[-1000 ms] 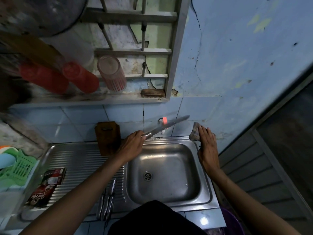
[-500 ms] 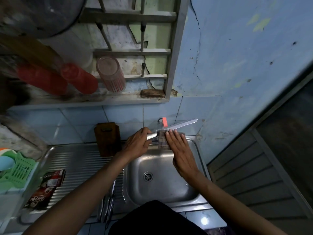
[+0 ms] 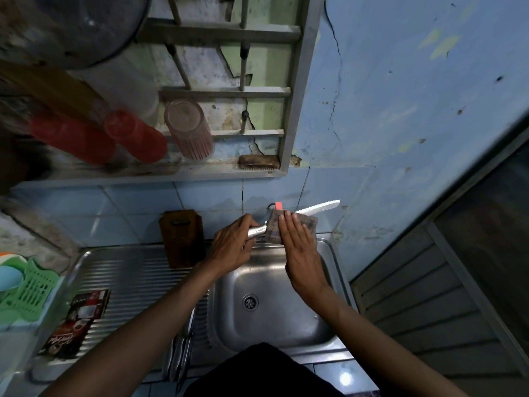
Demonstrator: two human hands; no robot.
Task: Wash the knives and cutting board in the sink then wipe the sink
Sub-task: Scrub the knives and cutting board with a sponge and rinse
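Since half a second ago I note the right hand (image 3: 297, 247) has slid its cloth (image 3: 276, 229) further along the blade toward the tip. The left hand (image 3: 233, 247) grips the handle of the serrated knife (image 3: 320, 207), held above the back of the sink (image 3: 274, 319). Right fingers lie flat, pressing the cloth on the blade. The cutting board (image 3: 183, 237) stands against the tiles. More knives (image 3: 180, 353) lie on the drainboard (image 3: 128, 270).
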